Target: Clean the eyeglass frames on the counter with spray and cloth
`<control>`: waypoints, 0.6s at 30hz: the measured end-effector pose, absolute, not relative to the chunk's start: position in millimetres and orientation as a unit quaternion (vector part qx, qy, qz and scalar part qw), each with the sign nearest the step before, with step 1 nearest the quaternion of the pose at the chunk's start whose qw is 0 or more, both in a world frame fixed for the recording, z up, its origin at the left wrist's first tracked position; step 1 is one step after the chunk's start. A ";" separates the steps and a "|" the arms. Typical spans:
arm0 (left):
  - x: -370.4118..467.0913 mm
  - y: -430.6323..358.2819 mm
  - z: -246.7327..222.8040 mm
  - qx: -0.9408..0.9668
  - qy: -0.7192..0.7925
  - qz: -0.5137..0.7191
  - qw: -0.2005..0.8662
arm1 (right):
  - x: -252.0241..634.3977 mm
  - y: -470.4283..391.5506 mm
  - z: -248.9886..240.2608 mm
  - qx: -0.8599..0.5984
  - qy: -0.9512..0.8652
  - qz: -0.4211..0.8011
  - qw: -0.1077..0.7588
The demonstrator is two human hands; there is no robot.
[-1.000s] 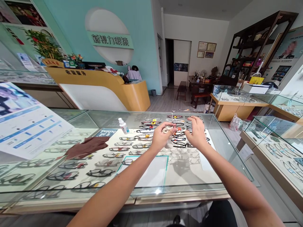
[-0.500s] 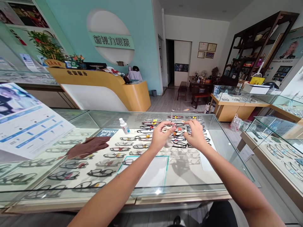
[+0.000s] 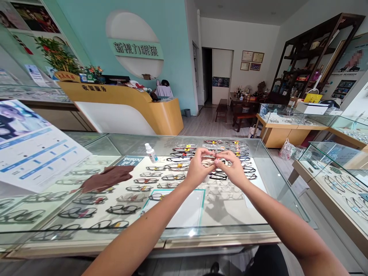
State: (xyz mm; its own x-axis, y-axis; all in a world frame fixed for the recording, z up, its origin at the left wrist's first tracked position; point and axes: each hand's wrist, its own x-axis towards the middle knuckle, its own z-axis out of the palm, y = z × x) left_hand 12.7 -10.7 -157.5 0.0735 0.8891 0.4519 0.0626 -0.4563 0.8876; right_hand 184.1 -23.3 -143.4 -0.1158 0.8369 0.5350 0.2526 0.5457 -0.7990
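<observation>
Over the glass display case [image 3: 230, 218], my left hand [image 3: 199, 166] and my right hand [image 3: 231, 166] meet, fingers bent and thumbs close together. Between their fingertips is a thin, clear piece that looks like a pair of glasses [image 3: 216, 146], seen nearly edge-on and mostly covered by the fingers. A crumpled pale cloth [image 3: 206, 163] is tucked in my left hand, against the fingers and thumb. Below the hands, rows of glasses frames [image 3: 174, 177] lie inside the case, some with small coloured tags.
A white spray bottle [image 3: 151, 153] stands on the glass left of my hands. Nearer left lies a brown cloth [image 3: 107, 179], with a large desk calendar [image 3: 40, 153] beyond it at the edge. Another glass case [image 3: 330, 168] stands to the right. Behind is a yellow-and-white counter [image 3: 165, 117].
My right hand has moved left and closed in against my left hand. The clear glasses, earlier stretching to the right above the hands, are now turned nearly edge-on between the fingertips.
</observation>
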 end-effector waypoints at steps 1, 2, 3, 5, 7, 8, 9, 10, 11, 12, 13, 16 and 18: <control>12.6 -11.2 -157.4 0.639 0.372 0.568 0.361 | 183.3 -23.1 -144.5 -0.389 -0.686 0.287 0.544; 12.6 -11.8 -157.1 0.643 0.370 0.567 0.358 | 182.5 -22.8 -145.5 -0.387 -0.676 0.301 0.550; 12.6 -12.5 -156.6 0.647 0.367 0.566 0.354 | 181.7 -22.4 -146.4 -0.389 -0.665 0.315 0.555; 12.5 -14.3 -154.9 0.658 0.360 0.563 0.348 | 180.5 -22.0 -147.9 -0.396 -0.644 0.335 0.561; 12.1 -16.5 -152.7 0.668 0.351 0.556 0.348 | 179.8 -22.2 -147.9 -0.400 -0.632 0.341 0.570; 11.7 -17.6 -151.5 0.673 0.349 0.549 0.352 | 179.8 -22.5 -147.2 -0.398 -0.629 0.339 0.575; 11.3 -18.7 -150.5 0.677 0.347 0.542 0.357 | 180.1 -22.9 -146.0 -0.394 -0.628 0.336 0.581; 10.8 -19.5 -149.5 0.680 0.345 0.535 0.363 | 180.9 -23.2 -144.3 -0.391 -0.628 0.331 0.586; 10.4 -19.9 -148.8 0.682 0.342 0.532 0.368 | 182.2 -23.4 -142.3 -0.390 -0.627 0.327 0.590; 10.1 -19.8 -148.2 0.682 0.340 0.532 0.370 | 184.0 -23.2 -140.2 -0.390 -0.625 0.326 0.592; 9.8 -18.8 -147.8 0.679 0.339 0.539 0.366 | 186.3 -22.6 -138.2 -0.391 -0.621 0.327 0.595; 7.6 -9.1 -147.4 0.639 0.353 0.597 0.332 | 194.6 -18.2 -134.1 -0.403 -0.592 0.341 0.609; 2.5 3.7 -147.0 0.581 0.379 0.647 0.316 | 199.6 -14.2 -133.2 -0.413 -0.570 0.341 0.623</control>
State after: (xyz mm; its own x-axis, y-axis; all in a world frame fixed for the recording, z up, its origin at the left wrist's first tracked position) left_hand 2.5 3.7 -147.0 -0.1256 0.8498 0.5119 0.0303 -0.5124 0.8582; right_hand 199.6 -14.2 -133.2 0.1184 0.8955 0.4291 0.0454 0.4268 -0.9032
